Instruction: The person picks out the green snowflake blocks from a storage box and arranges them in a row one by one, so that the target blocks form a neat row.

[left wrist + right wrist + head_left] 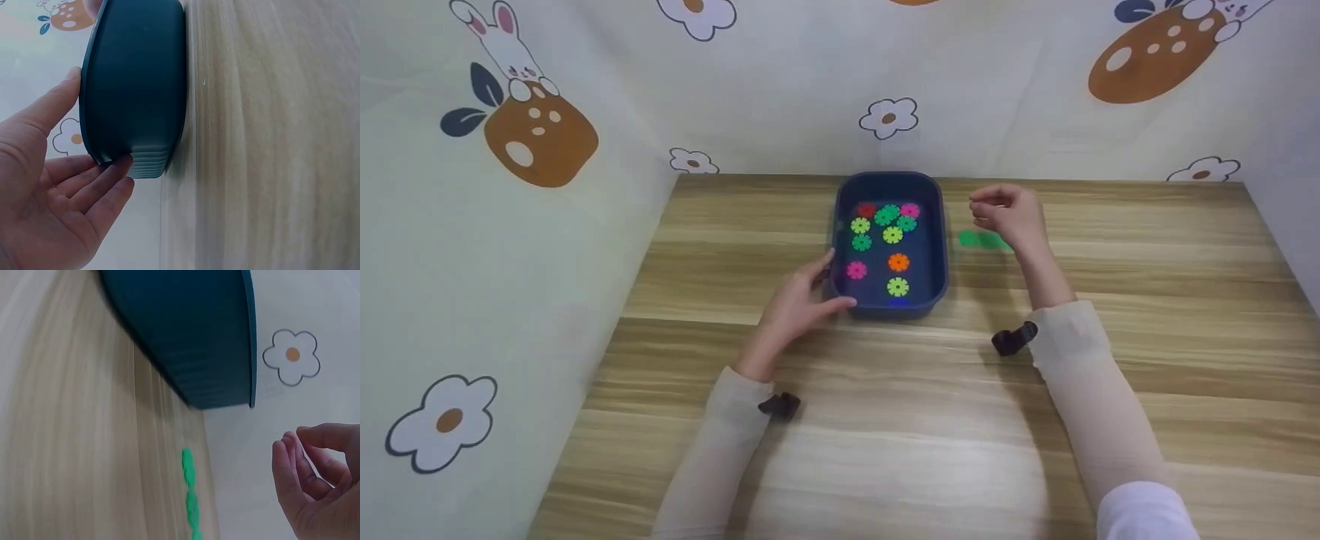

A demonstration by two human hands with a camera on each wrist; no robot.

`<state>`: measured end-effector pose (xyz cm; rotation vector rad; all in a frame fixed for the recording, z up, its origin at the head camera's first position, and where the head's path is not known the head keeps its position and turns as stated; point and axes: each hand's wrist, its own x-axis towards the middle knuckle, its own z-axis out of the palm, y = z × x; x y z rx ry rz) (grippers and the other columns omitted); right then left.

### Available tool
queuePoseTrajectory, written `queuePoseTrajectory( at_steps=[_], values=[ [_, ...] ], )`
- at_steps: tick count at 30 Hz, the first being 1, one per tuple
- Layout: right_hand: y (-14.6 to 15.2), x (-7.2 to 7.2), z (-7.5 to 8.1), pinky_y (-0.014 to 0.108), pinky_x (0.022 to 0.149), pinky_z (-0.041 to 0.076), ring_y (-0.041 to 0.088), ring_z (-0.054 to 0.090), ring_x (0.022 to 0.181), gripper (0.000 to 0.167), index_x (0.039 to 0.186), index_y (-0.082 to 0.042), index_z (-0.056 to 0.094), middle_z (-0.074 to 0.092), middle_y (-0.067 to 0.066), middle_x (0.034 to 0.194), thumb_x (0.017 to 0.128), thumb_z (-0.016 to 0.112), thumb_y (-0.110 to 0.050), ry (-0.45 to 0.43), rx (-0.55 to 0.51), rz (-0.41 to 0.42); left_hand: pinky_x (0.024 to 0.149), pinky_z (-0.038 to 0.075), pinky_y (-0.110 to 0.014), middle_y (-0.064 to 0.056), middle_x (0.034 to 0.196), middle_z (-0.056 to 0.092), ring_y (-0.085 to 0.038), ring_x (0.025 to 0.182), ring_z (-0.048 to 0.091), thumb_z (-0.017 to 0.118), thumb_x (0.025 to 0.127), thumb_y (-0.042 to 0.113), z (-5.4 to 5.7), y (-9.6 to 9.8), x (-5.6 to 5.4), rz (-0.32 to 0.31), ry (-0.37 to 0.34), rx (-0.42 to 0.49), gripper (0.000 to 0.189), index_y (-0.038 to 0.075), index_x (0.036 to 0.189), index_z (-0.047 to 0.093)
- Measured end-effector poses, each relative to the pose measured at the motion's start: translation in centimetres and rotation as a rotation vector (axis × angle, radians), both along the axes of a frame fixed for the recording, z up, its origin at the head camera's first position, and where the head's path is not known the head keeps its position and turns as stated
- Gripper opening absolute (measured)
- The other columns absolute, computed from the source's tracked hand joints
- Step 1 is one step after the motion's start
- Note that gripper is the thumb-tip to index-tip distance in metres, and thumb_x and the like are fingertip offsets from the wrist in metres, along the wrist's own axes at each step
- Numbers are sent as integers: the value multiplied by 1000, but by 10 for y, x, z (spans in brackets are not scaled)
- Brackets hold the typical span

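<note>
A dark blue plastic bin (891,312) stands on the table, with several small notched discs inside, among them an orange disc (898,262) and a pink disc (856,270). My left hand (795,304) holds the bin's near left corner. In the left wrist view, its thumb (70,84) touches the rim and the fingers (107,191) lie against the outer wall. To the right of the bin, my right hand (1011,217) hovers with loosely bent fingers; nothing shows between them. Below it lies a row of green discs (982,239), partly hidden by the hand.
The wooden table (915,420) meets a patterned cloth backdrop (780,97) just behind the bin. Another cloth side (540,277) rises at the left. Each sleeve carries a small black wrist device, such as the right device (1014,339).
</note>
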<state>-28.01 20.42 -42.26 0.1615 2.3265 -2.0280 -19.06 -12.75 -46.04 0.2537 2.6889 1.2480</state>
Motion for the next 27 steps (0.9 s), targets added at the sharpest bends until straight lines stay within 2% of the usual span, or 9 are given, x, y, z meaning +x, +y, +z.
queuePoseTrajectory(
  at_steps=[5, 9, 16, 22, 27],
  values=[
    [-21, -1, 2, 15, 67, 59, 1, 67, 70, 27, 114, 12, 64, 66, -10, 77, 91, 67, -1, 39, 30, 39, 119, 38, -42, -12, 159, 39, -28, 142, 47, 80, 83, 39, 2, 1, 0, 4, -9, -6, 89, 14, 156, 34],
    [-39, 0, 3, 15, 69, 59, 4, 66, 75, 26, 114, 9, 67, 67, -8, 83, 91, 68, -4, 50, 80, 65, 119, 37, -42, -12, 159, 38, -28, 142, 46, 80, 83, 38, 3, 1, 1, 10, -9, -10, 89, 14, 156, 34],
    [-67, 3, -2, 16, 73, 59, 7, 65, 79, 25, 113, 8, 68, 68, 5, 96, 92, 69, -4, 78, 80, 127, 116, 42, -40, -13, 159, 40, -28, 139, 50, 80, 83, 39, 3, 3, 1, 8, -24, -2, 89, 14, 156, 35],
    [-87, 4, -10, 15, 73, 58, 6, 65, 80, 24, 112, 3, 70, 71, 17, 107, 91, 71, -8, 125, 138, 179, 115, 42, -40, -12, 159, 39, -29, 139, 51, 79, 84, 37, 3, 2, 0, 4, -22, -1, 87, 15, 156, 35],
    [-102, 3, -16, 19, 78, 58, 17, 70, 89, 23, 110, 1, 72, 71, 21, 114, 89, 72, -7, 169, 185, 222, 114, 44, -40, -13, 158, 41, -29, 137, 53, 79, 85, 38, 2, 1, 1, 5, -7, -14, 86, 14, 155, 35]
  ],
)
